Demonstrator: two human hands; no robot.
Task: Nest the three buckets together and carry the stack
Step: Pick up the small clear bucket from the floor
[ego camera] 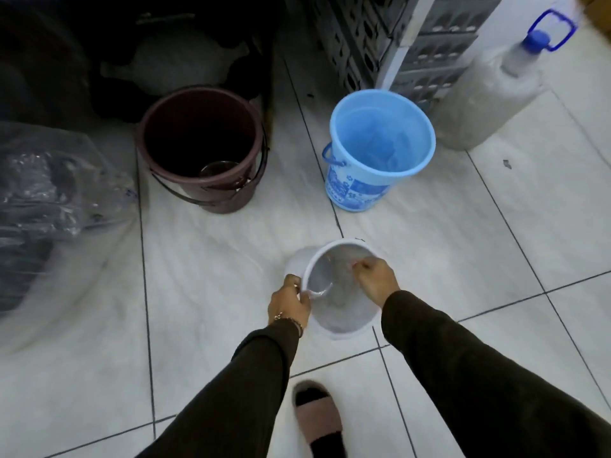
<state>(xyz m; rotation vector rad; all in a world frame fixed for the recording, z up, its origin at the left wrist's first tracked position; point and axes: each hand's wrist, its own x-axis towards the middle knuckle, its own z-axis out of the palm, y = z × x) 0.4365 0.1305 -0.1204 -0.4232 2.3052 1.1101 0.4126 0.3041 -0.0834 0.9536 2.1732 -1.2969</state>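
A small white bucket [340, 292] is held above a pale tiled floor [463, 242], gripped at its rim by the left hand [289, 304] and the right hand [375, 280]; what lies inside cannot be told. Well beyond it on the floor, a large maroon bucket [201, 143] with something round and clear at its bottom is seen standing beside a smooth light blue bucket [377, 150] with a printed side. A blue-capped plastic jug [496, 90] and grey crates [396, 38] are seen behind
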